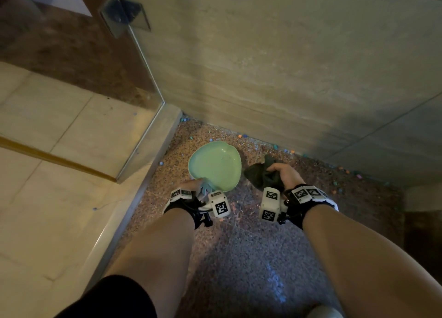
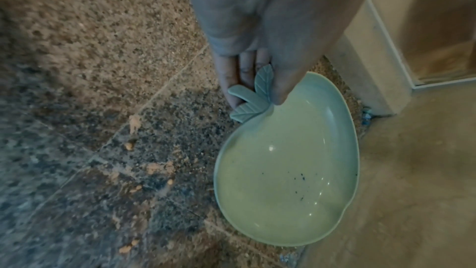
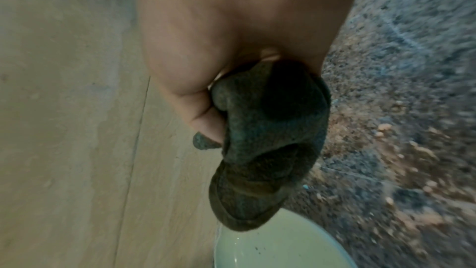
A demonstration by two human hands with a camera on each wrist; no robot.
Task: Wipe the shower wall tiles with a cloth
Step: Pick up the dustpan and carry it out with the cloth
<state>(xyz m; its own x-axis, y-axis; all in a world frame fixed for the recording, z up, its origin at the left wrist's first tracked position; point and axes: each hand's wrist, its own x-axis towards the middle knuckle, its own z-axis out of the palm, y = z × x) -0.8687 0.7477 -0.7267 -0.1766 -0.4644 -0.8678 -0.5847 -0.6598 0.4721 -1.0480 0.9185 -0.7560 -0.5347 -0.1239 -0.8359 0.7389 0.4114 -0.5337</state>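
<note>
Right hand (image 3: 231, 38) filling the upper right-wrist view, fingers bunched round a dark green terry cloth (image 3: 268, 146) hanging low centre, left hand (image 2: 257, 34) pinching the leaf handle of a pale green pear-shaped plastic dish (image 2: 285, 170), black specks inside visible only from the wrists, head view alone adding the beige tiled shower wall (image 1: 275, 66) across the top and the glass door (image 1: 71, 83) upper left.

Speckled granite shower floor (image 1: 251, 246); small coloured crumbs (image 1: 275, 147) scattered along its far edge beside the wall and curb.
</note>
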